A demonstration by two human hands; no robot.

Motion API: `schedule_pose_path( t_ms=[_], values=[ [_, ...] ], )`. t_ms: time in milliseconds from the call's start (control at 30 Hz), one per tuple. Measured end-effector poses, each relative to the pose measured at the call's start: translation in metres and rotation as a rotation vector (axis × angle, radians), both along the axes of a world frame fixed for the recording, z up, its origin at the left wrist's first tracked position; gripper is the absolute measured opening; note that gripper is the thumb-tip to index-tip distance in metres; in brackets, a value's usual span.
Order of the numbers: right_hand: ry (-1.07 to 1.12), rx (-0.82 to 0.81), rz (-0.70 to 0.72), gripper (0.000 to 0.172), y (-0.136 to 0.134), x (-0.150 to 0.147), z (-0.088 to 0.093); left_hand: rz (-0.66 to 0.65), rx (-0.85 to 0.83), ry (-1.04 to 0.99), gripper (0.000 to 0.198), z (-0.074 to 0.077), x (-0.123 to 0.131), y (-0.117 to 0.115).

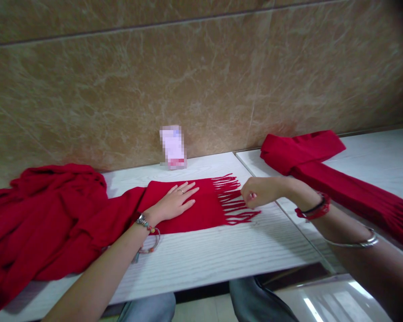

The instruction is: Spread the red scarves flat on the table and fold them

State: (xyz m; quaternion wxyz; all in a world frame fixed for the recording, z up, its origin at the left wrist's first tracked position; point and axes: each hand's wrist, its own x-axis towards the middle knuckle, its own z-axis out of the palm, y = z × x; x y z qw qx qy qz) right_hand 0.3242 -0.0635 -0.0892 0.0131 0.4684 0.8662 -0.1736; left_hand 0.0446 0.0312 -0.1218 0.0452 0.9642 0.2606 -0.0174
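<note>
A red scarf (201,210) lies with its end flat on the white table, its fringe pointing right. Across this flat part rests my left hand (174,202), palm down with fingers spread. My right hand (263,191) is closed at the fringe, with the strands under its fingers pinched in its grip. On the left, the rest of the scarf's cloth spreads into a loose, crumpled heap (53,214).
A second red scarf (325,179), folded lengthwise and bent over, lies on the right table section. A phone-like blurred object (173,147) leans against the brown marbled wall (201,89). The white table (201,259) has a seam right of the fringe.
</note>
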Motion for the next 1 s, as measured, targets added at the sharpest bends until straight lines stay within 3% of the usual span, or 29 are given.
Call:
schedule_pose_path(
  t_ms=[67,133,233,333,400,533,600,733,833,1000],
  values=[
    [0.007,-0.076,-0.064,0.018,0.002,0.015,0.005,0.004,0.003,0.001,0.046,0.000,0.000,0.000],
    [0.101,-0.009,-0.036,0.019,0.003,0.013,0.010,0.010,0.004,0.006,0.046,0.000,0.000,0.000],
    [0.281,0.187,0.092,0.020,0.001,-0.016,0.010,0.013,0.004,0.007,0.046,0.000,0.000,-0.001],
    [0.259,0.254,0.182,0.018,0.000,-0.039,0.002,0.012,0.005,0.003,0.046,0.000,0.000,-0.001],
    [0.160,0.235,0.143,0.017,0.001,-0.036,-0.002,0.008,0.008,0.002,0.046,0.000,0.000,-0.001],
    [0.014,0.127,-0.063,0.016,0.007,0.000,-0.003,0.008,0.020,0.011,0.047,0.001,0.000,-0.002],
    [0.044,0.181,-0.112,0.015,0.011,0.009,-0.004,0.011,0.020,0.019,0.048,0.002,0.000,-0.003],
    [0.239,0.421,-0.040,0.016,0.016,-0.017,-0.015,0.037,-0.002,0.050,0.054,0.004,0.001,-0.006],
    [0.215,0.418,0.040,0.015,0.017,-0.037,-0.022,0.057,-0.002,0.061,0.055,0.006,0.002,-0.007],
    [-0.013,0.364,-0.098,0.014,0.016,-0.006,-0.017,0.062,0.003,0.077,0.055,0.006,0.002,-0.008]
  ],
)
